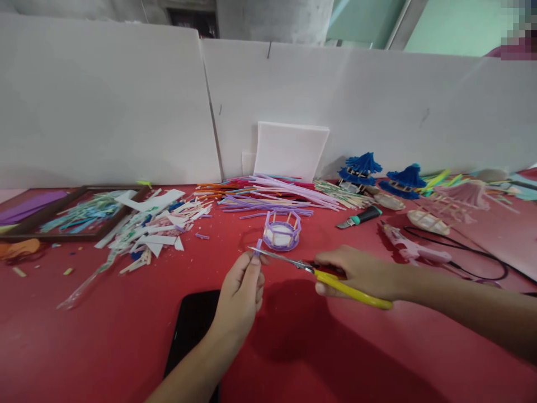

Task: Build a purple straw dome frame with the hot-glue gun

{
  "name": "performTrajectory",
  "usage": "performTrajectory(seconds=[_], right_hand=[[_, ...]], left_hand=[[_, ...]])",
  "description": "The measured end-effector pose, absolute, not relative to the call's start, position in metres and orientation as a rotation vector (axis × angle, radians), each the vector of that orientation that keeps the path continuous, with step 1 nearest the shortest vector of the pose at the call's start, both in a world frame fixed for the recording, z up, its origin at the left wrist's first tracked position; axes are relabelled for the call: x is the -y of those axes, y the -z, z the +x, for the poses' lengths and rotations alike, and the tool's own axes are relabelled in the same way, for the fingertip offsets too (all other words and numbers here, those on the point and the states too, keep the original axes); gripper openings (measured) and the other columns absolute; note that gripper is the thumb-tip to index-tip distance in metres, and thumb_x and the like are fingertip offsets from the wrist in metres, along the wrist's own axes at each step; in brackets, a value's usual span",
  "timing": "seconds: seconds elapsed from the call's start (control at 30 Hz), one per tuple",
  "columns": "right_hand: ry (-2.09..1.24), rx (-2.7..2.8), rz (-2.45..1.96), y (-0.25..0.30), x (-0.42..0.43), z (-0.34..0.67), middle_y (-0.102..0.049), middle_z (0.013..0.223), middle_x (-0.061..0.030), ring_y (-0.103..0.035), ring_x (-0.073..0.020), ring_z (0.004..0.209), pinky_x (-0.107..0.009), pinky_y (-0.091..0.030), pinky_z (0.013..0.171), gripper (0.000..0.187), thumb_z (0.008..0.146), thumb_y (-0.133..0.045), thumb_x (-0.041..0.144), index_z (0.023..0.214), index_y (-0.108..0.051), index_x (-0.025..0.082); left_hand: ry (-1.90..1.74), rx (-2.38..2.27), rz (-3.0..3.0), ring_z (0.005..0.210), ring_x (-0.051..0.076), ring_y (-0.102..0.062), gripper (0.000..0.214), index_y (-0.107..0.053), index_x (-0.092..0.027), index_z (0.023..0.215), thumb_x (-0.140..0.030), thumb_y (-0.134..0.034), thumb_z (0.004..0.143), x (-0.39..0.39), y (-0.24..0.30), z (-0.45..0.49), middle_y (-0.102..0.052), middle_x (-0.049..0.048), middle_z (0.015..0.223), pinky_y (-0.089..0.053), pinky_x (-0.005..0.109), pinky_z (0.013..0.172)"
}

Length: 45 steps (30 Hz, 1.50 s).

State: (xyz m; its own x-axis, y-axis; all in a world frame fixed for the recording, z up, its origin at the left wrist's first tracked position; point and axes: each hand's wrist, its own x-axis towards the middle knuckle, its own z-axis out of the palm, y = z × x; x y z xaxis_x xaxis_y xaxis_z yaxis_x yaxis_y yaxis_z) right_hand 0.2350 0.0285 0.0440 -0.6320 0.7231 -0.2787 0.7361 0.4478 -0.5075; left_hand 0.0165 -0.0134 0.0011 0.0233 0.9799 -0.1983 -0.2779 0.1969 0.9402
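- While the left hand (243, 285) pinches a short purple strip (259, 245) upright between thumb and index finger, its other fingers curl in toward the palm.
- The right hand (356, 270) grasps a pair of scissors (354, 292) with yellow handles, thumb and fingers wrapped about the grips.
- The scissors' blades point left and their tips meet the purple strip just above the left fingertips; whether they cut into it, I cannot tell.
- The purple strip is near the middle of the red table (104, 352), held just in front of a small round purple frame (282, 245) with upright posts and a white base.
- Beneath the left forearm lies a black phone (191, 324), partly covered.
- Behind the purple frame, a pile of coloured strips (289, 190) spreads before a leaning stack of white sheets (291, 150).
- Off to the left, paper scraps (161, 240) lie beside a brown tray (90, 237).
- Beyond the right hand are a utility knife (366, 215), a pink glue gun (419, 246) and two blue-roofed models (364, 163).
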Motion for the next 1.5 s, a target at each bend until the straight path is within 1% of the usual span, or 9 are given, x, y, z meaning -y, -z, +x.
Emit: performTrajectory(seconds=[0.3,0.43,0.63,0.77,0.97,1.17,1.33,1.43,1.5], right_hand=[[0.791,-2.644,1.297,-0.066,-0.045,0.222,-0.041,0.058,0.0048,-0.035,-0.0093,0.052,-0.022,-0.022,0.050,0.045,0.082,-0.052,0.060,0.068,-0.051,0.018],[0.601,-2.649,1.279,-0.074,-0.058,0.214,-0.044,0.056,0.0037,-0.039,-0.0103,0.052,-0.023,-0.022,0.051,0.047,0.079,-0.058,0.061,0.063,-0.053,0.017],[0.285,-2.806,1.184,-0.083,-0.066,0.202,-0.047,0.052,0.0015,-0.038,-0.0090,0.050,-0.023,-0.020,0.053,0.061,0.084,-0.046,0.069,0.059,-0.059,0.014],[0.233,-2.829,1.205,-0.081,-0.063,0.199,-0.046,0.052,0.0009,-0.036,-0.0093,0.051,-0.023,-0.020,0.053,0.060,0.084,-0.050,0.066,0.057,-0.059,0.013],[0.431,-2.707,1.628,-0.057,-0.047,0.224,-0.052,0.057,-0.0002,-0.045,-0.0126,0.053,-0.024,-0.023,0.051,0.049,0.082,-0.052,0.064,0.062,-0.048,0.019],[0.260,-2.375,2.288,-0.017,-0.009,0.278,-0.059,0.056,-0.0062,-0.054,-0.0222,0.051,-0.031,-0.028,0.050,0.033,0.086,-0.047,0.048,0.065,-0.042,0.024],[0.321,-2.231,2.373,0.011,0.015,0.308,-0.072,0.081,-0.0151,-0.068,-0.0328,0.071,-0.039,-0.045,0.060,0.015,0.086,-0.045,0.033,0.081,-0.057,0.025],[0.196,-2.338,2.302,0.017,0.022,0.304,-0.070,0.106,-0.0192,-0.067,-0.0354,0.094,-0.044,-0.050,0.077,0.024,0.090,-0.043,0.029,0.102,-0.062,0.022],[0.071,-2.420,2.205,0.014,0.023,0.292,-0.069,0.109,-0.0191,-0.064,-0.0362,0.103,-0.047,-0.048,0.085,0.026,0.091,-0.042,0.024,0.104,-0.064,0.020]], left_hand=[[-1.268,-1.115,0.771,0.040,0.003,-0.019,0.031,-0.054,-0.020,0.077,-0.050,-0.063,0.078,0.011,-0.006,0.015,-0.027,-0.0121,0.051,-0.016,0.014,0.036],[-1.319,-1.132,0.722,0.039,0.003,-0.019,0.031,-0.054,-0.020,0.075,-0.049,-0.065,0.076,0.010,-0.008,0.016,-0.027,-0.0123,0.050,-0.016,0.014,0.035],[-1.417,-1.136,0.663,0.038,0.003,-0.021,0.030,-0.051,-0.021,0.074,-0.047,-0.067,0.075,0.010,-0.009,0.016,-0.031,-0.0124,0.048,-0.017,0.014,0.035],[-1.434,-1.124,0.644,0.038,0.003,-0.022,0.032,-0.054,-0.020,0.076,-0.048,-0.068,0.075,0.012,-0.011,0.015,-0.031,-0.0121,0.048,-0.016,0.014,0.036],[-1.379,-1.092,0.593,0.037,0.002,-0.020,0.034,-0.054,-0.020,0.079,-0.051,-0.069,0.074,0.010,-0.006,0.013,-0.032,-0.0123,0.049,-0.014,0.015,0.036],[-1.281,-1.053,0.553,0.037,0.002,-0.017,0.037,-0.053,-0.020,0.081,-0.052,-0.069,0.073,0.004,0.002,0.009,-0.033,-0.0125,0.049,-0.011,0.015,0.036],[-1.104,-1.014,0.559,0.038,0.002,-0.018,0.035,-0.057,-0.016,0.087,-0.048,-0.066,0.075,0.003,0.002,0.008,-0.039,-0.0106,0.050,-0.011,0.017,0.037],[-1.028,-0.984,0.578,0.039,0.002,-0.019,0.032,-0.057,-0.015,0.086,-0.044,-0.067,0.075,0.005,0.000,0.010,-0.040,-0.0099,0.050,-0.012,0.016,0.038],[-0.977,-0.960,0.601,0.039,0.002,-0.018,0.030,-0.057,-0.015,0.083,-0.043,-0.068,0.075,0.007,0.000,0.012,-0.040,-0.0099,0.049,-0.012,0.016,0.038]])
